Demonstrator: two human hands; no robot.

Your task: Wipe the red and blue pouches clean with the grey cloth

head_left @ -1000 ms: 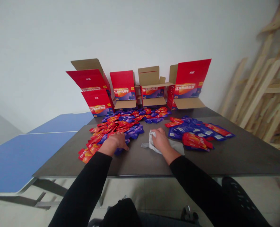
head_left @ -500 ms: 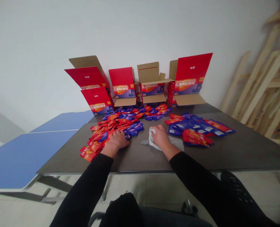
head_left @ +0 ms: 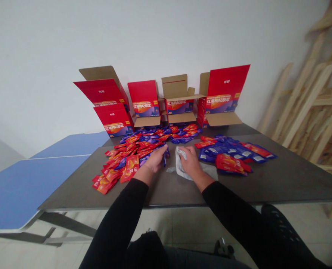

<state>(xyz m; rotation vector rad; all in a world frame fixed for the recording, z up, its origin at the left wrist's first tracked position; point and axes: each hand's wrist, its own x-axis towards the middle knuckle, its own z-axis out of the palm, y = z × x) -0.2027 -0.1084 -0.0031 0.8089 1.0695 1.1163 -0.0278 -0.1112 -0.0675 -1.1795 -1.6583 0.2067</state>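
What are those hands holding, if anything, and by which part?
The right hand holds a pale cloth by a bunched-up part towards its left side. The left hand is at the purple packets; whether it grips any cannot be told.

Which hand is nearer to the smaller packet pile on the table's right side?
Right. The right hand holds the pale cloth just left of the smaller pile; the left hand is farther left, at the larger pile.
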